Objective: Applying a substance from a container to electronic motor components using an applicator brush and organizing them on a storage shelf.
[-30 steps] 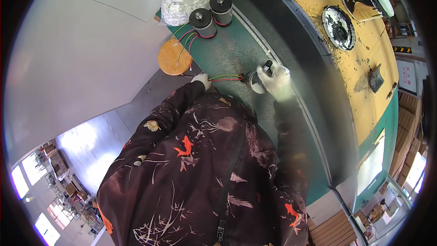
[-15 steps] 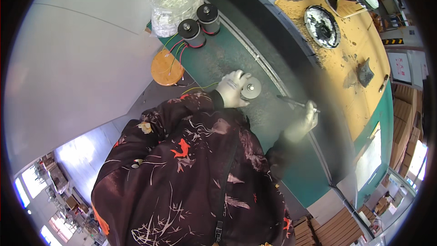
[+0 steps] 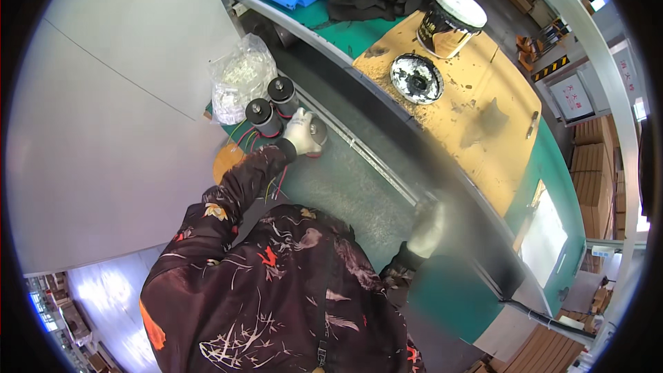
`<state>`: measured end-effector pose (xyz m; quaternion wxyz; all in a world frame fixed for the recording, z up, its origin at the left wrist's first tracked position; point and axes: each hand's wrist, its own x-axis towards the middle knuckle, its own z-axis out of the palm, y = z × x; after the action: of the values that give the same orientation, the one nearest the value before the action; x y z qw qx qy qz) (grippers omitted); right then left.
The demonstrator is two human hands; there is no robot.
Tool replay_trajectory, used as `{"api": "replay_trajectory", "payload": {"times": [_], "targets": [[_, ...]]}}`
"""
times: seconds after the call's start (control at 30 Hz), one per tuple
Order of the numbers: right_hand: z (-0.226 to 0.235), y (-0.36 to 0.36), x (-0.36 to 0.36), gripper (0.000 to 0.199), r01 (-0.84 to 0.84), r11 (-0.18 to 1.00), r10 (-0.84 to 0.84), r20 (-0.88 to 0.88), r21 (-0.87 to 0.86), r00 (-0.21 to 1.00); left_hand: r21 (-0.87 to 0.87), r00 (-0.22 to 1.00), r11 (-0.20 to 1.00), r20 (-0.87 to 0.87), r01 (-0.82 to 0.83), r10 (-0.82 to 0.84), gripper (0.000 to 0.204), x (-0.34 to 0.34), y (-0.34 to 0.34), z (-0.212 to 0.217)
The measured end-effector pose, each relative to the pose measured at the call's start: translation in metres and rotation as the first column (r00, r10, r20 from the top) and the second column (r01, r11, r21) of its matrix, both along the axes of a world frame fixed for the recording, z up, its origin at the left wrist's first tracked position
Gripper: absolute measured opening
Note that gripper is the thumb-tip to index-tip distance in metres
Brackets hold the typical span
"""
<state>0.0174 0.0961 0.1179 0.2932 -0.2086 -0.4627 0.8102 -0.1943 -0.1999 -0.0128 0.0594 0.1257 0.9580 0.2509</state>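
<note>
Left of centre in the frame, the gloved left hand (image 3: 302,131) is closed over a small cylindrical motor (image 3: 316,132) standing on the green worktop (image 3: 345,186). Two black motors (image 3: 273,103) stand just beside it, upper left, with a clear plastic bag (image 3: 238,83) behind them. The gloved right hand (image 3: 426,228), lower right of centre, is blurred; I cannot tell its grip.

Left hand (image 3: 301,131) in white glove grips small motor (image 3: 316,131); two black motors (image 3: 273,106) at ten o'clock; right hand (image 3: 427,226) blurred, at five o'clock.
</note>
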Motion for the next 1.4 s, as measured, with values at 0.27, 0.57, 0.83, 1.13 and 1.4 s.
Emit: {"api": "replay_trajectory", "payload": {"times": [0.27, 0.57, 0.83, 1.13, 1.4], "targets": [[0.053, 0.04, -0.086, 0.026, 0.164, 0.42, -0.331, -0.018, 0.893, 0.943, -0.124, 0.989, 0.991, -0.129, 0.057, -0.073, 0.082, -0.042, -0.022, 0.012], [0.019, 0.073, -0.128, 0.035, 0.06, -0.157, -0.579, -0.141, 0.986, 0.803, 0.143, 0.959, 0.976, -0.255, 0.163, -0.122, 0.044, -0.087, -0.046, 0.047], [0.035, 0.042, -0.131, 0.058, -0.081, -0.187, -0.627, -0.055, 0.979, 0.777, 0.101, 0.945, 0.939, 0.025, -0.328, 0.327, 0.044, -0.32, -0.162, -0.069], [-0.081, -0.113, -0.003, 0.032, -0.253, 0.216, -0.844, 0.31, 0.943, 0.438, -0.189, 0.957, 0.95, 0.108, -0.247, 0.27, 0.056, -0.465, -0.205, -0.155], [-0.266, -0.259, 0.182, 0.026, 0.614, 0.781, -0.224, 0.969, 0.111, 0.109, -0.407, 0.965, 0.912, 0.217, -0.047, 0.146, 0.05, -0.465, -0.182, -0.139]]}}
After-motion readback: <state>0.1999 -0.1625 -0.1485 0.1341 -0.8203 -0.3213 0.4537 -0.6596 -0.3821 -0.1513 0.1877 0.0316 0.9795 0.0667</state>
